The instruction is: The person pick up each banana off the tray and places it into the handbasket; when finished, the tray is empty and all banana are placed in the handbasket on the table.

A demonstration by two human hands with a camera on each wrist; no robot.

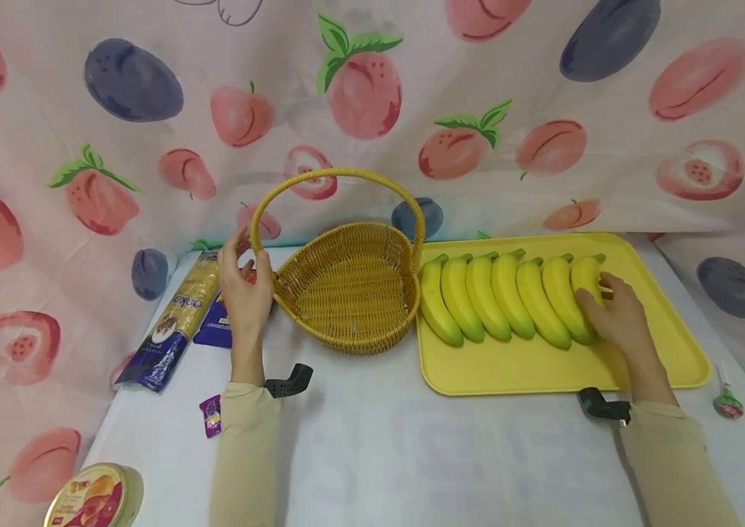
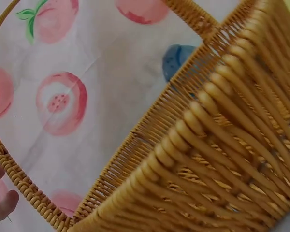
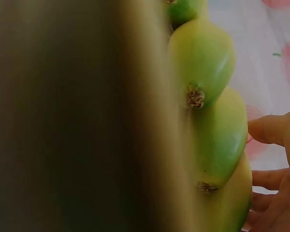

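Left of the yellow tray (image 1: 504, 373), holds left hand (image 1: 245, 293) with fingers spread at the handle (image 1: 339, 173) of the wicker basket (image 1: 359, 339); cannot tell whether gripping. On the tray, touches the rightmost banana (image 1: 585, 275) with right hand (image 1: 623, 320), fingers and thumb spread.

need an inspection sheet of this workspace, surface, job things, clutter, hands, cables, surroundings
Surface: white tabletop.
Job's things: wicker basket upright, its handle raised; seven bananas side by side on a yellow tray to its right.
Clutter: gold-and-blue packet, blue packet, small purple packet and round container at left; lollipop at right.
Grippers: bare hands; left hand at the handle's left side, grip unclear; right hand at the rightmost banana, grip unclear.
Cables: nothing seen.
Surroundings: fruit-print cloth behind and at both sides.
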